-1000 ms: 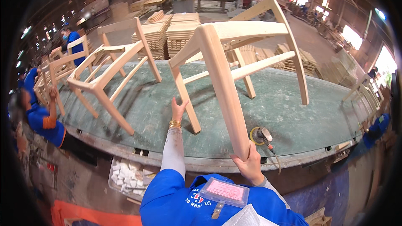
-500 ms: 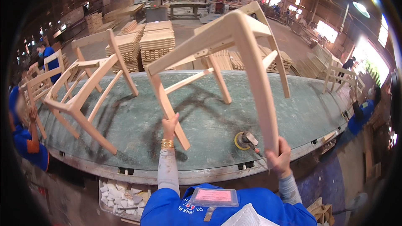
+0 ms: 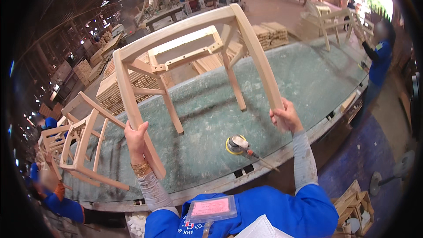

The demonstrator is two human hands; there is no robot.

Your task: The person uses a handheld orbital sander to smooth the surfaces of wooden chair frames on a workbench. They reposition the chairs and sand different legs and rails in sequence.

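A bare pale-wood chair frame (image 3: 183, 27) stands in front of me over a green-topped table (image 3: 200, 143). My left hand (image 3: 135, 140) is closed around the lower part of its left near leg. The right near leg is gripped low down by my right hand (image 3: 285, 115). Screw holes show along the inner rails under the curved top rail. The two far legs reach down to the tabletop; whether they bear on it I cannot tell. Between my hands and the table's near edge lies a sander (image 3: 237, 144) with a yellow-rimmed pad and a hose.
Another chair frame (image 3: 81, 152) is on the table at left, near a co-worker in blue (image 3: 61, 205). At far right a second co-worker (image 3: 381, 59) handles a chair frame (image 3: 337, 22). Stacked wooden parts (image 3: 116, 86) lie beyond the table. A wooden box (image 3: 357, 209) sits low at right.
The held chair frame has turned and shifted left, so its top rail now faces me more squarely. Both hands still grip its legs. The view has swung to the right.
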